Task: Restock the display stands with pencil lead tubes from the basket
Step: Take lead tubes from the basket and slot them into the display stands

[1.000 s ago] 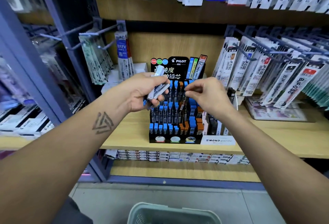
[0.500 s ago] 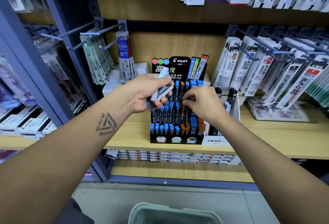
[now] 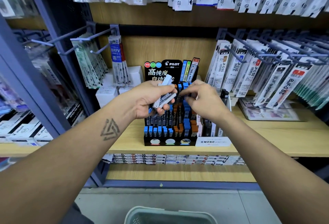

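I am standing at a stationery shelf, looking down past both forearms at a black Pilot display stand [image 3: 170,135] that sits on the wooden shelf [image 3: 267,140]. My left hand [image 3: 151,99] is curled around a small bundle of pale grey pencil lead tubes [image 3: 164,95], which fan out above and below my fingers, so there is stock left to place. My right hand [image 3: 203,99] hovers over the upper rows of the stand with thumb and fingers pinched together near a blue-capped tube; whether it actually grips that tube or only touches it, I cannot tell. The stand already looks well stocked: its tiered rows hold many tubes with blue and orange caps, though my hands hide the middle rows, so I cannot say which slots remain open. Just beside it on the right stands a smaller Mono display stand [image 3: 212,142], with dark tubes in it. The rim of the pale green basket [image 3: 169,214] shows at the bottom edge, on the floor below me; its contents are out of sight. I judge the restocking to be partly done.
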The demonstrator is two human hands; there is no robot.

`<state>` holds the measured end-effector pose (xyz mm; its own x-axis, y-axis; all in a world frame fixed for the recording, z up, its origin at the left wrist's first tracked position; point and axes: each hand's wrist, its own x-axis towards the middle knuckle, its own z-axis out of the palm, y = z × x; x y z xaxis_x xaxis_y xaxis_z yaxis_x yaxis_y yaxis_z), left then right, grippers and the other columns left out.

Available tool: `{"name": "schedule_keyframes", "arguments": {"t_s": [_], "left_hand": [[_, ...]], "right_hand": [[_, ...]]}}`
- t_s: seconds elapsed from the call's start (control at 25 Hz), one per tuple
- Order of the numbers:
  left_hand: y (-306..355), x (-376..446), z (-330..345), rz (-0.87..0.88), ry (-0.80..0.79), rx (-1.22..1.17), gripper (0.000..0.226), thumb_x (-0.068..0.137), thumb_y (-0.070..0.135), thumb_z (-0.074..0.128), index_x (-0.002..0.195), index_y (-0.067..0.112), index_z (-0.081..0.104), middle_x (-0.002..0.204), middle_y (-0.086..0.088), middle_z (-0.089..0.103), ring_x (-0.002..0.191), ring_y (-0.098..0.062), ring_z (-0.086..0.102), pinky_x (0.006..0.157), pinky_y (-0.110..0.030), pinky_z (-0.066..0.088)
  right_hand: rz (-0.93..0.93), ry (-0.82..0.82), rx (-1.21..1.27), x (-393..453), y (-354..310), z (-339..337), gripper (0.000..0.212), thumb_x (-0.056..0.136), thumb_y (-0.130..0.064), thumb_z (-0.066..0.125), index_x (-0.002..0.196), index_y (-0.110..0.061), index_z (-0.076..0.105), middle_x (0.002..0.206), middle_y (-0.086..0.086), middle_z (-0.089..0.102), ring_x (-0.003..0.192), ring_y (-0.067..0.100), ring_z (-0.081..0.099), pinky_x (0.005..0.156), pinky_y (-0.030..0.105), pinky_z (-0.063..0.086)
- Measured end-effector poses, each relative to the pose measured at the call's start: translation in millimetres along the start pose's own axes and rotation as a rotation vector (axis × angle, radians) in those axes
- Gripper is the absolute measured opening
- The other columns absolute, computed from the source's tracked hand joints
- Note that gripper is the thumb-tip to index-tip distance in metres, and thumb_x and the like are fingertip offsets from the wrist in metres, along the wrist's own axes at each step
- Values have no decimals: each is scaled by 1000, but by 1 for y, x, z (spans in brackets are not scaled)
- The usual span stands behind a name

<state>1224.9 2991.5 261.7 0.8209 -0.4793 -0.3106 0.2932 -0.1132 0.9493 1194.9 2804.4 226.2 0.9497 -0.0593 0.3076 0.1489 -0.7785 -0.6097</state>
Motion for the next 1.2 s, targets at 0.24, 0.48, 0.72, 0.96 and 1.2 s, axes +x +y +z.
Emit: {"name": "schedule_keyframes", "arguments": {"t_s": [0.24,0.48,0.72,0.96,1.2], "left_hand": [[-11,1,31,-76,-286,45,18,102,24,58,108,8,62,77,-11,61,49,-16,47,34,-18,33],[-18,11,70,-74,-363,92,20,99,25,61,105,7,57,80,-14,61,51,-16,48,34,-18,35],[-20,27,94,-42,-310,86,23,101,21,58,118,6,57,73,-11,61,48,-17,46,36,-18,30],[-20,38,102,-56,-206,-50,19,101,19,57,113,4,60,70,-12,61,44,-15,45,34,-16,29],[-15,44,101,-111,-189,-274,24,102,25,56,114,5,60,72,-12,59,44,-12,45,33,-14,29]], "right_hand": [[231,-126,927,-25,-4,-41,16,93,-9,67,104,-3,76,93,18,74,79,25,62,71,30,53],[206,-188,894,-40,20,-67,31,83,-4,72,109,13,68,97,22,71,82,27,63,70,33,52],[287,5,858,-41,46,-86,17,94,-4,64,108,-1,73,105,19,74,85,25,60,73,33,42],[321,177,1059,-38,57,-95,11,95,2,59,101,0,68,88,18,74,74,22,72,70,27,58],[319,90,1031,-40,62,-93,17,86,15,64,100,6,66,84,23,72,78,26,74,77,28,60]]}}
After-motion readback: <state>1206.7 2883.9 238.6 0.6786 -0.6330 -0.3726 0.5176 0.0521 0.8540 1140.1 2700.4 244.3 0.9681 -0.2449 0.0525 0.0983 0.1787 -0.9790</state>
